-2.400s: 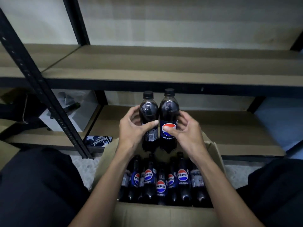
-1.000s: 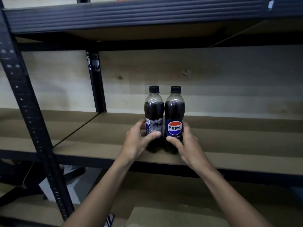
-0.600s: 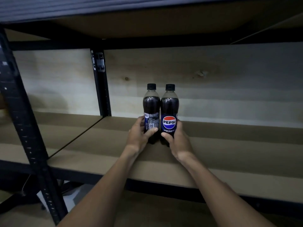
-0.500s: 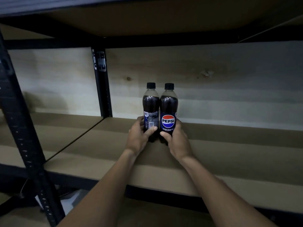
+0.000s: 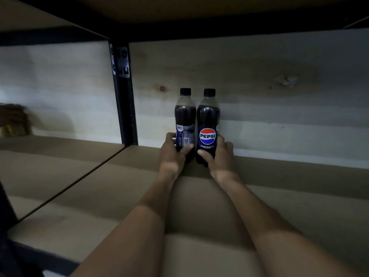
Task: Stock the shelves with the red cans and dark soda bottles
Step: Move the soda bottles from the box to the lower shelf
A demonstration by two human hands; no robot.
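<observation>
Two dark soda bottles with black caps stand upright side by side at the back of the brown shelf board (image 5: 119,192), close to the pale wooden back wall. My left hand (image 5: 171,154) grips the lower part of the left bottle (image 5: 184,116), whose label shows its printed back. My right hand (image 5: 218,156) grips the lower part of the right bottle (image 5: 208,120), whose Pepsi logo faces me. The bottles touch each other. No red cans are in view.
A black metal upright (image 5: 124,100) stands at the back, left of the bottles. The underside of the shelf above (image 5: 199,9) hangs low overhead. A blurred brownish object (image 5: 14,120) sits on the neighbouring shelf at far left. The shelf board stretches to the right.
Both hands have carried the two bottles up from the box and pushed them deeper along the shelf to the back wall. My view has moved in under the upper shelf.
</observation>
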